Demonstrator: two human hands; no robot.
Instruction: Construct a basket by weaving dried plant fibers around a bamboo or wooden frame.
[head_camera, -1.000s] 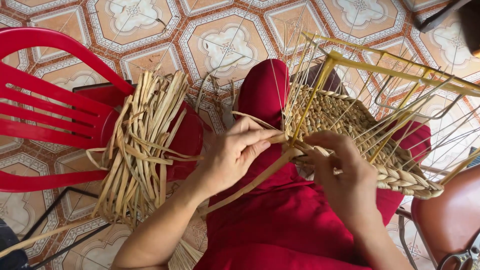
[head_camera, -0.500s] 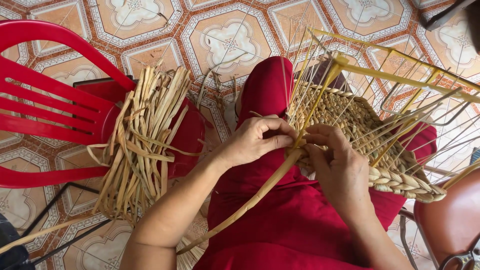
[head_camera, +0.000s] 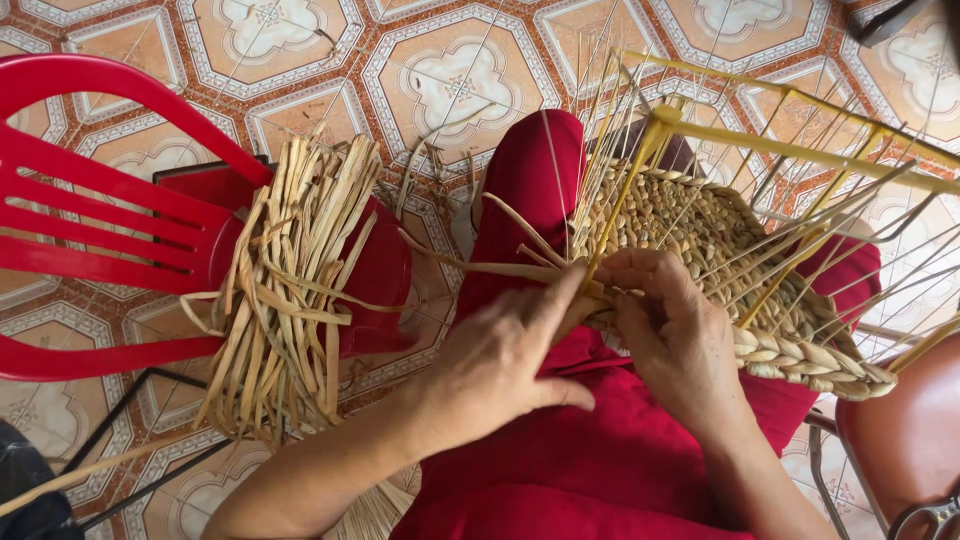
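Across our lap: the half-woven basket (head_camera: 700, 240) rests on our red-trousered thighs (head_camera: 560, 470), tilted on its side, with its braided edge toward us and to our right.
Left hand (head_camera: 500, 365): we have it loosely closed, thumb stretched forward and pressing the pale fibre strand (head_camera: 490, 268) against the basket's near corner.
Right hand (head_camera: 675, 335): our fingers curl over the woven edge, pinching the same strand where it enters the weave.
Strand axis: its long axis runs nearly level across the frame, with the free end pointing to our left, toward the chair, and the worked end tucked under our fingers on the right.
Frame: the yellow wire frame (head_camera: 790, 140) and its thin upright stakes fan away from us to the upper right.
Supply: a bundle of dried fibre strips (head_camera: 290, 290) lies draped over the seat of the red plastic chair (head_camera: 110, 220), well apart from both hands, above the patterned tile floor (head_camera: 460, 80).
Risk: we judge that the strand may slip out from under the thumb and loosen the last turn, since only fingertips pin it.
Risk: a dry strand bent sharply around a stake could crack or fray.
Risk: the tilted basket could slide off our knee if both hands pull the same way.
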